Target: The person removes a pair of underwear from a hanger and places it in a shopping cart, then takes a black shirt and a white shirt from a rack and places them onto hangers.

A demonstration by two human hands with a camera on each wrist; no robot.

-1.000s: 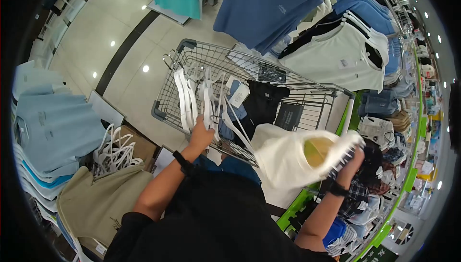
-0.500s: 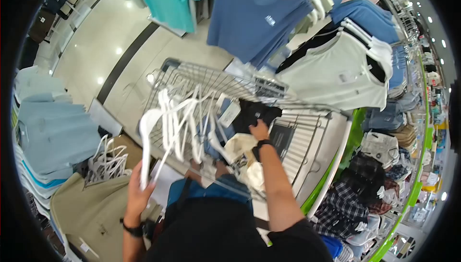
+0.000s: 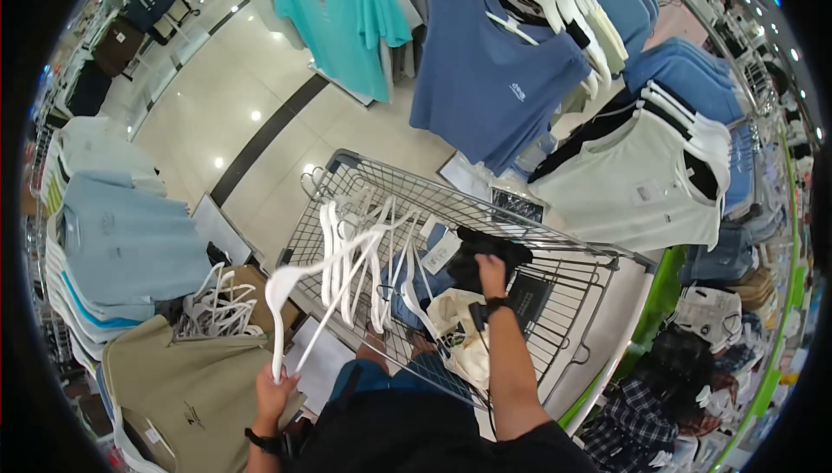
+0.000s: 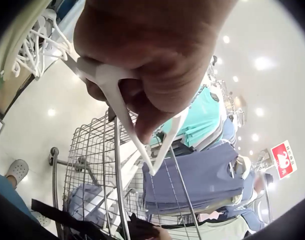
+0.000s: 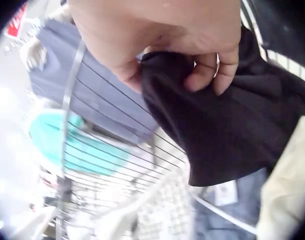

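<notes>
In the head view my left hand (image 3: 276, 397) grips one end of a white clothes hanger (image 3: 278, 300) and holds it up at the left side of the shopping cart (image 3: 555, 235). The left wrist view shows the thumb and fingers curled round that hanger (image 4: 117, 97). Inside the cart, my right hand (image 3: 490, 275) pinches a black garment (image 3: 513, 254); in the right wrist view its cloth (image 5: 217, 135) bunches up between thumb and fingers. A cream garment (image 3: 472, 360) lies crumpled below the right wrist. Blue denim clothing (image 3: 400, 300) with a white tag (image 3: 443, 251) lies beside the black garment.
Several white hangers (image 3: 332, 252) hang at the cart's left end. Racks of shirts stand around: turquoise (image 3: 338, 27), blue (image 3: 494, 74), pale green (image 3: 624, 183), light blue (image 3: 130, 235) and olive (image 3: 186, 386). A box (image 3: 247, 291) beside the olive shirts holds more hangers.
My left hand has moved from the cart's hangers to the left and now holds one hanger up. My right hand has let the cream garment down into the cart and taken hold of the black garment.
</notes>
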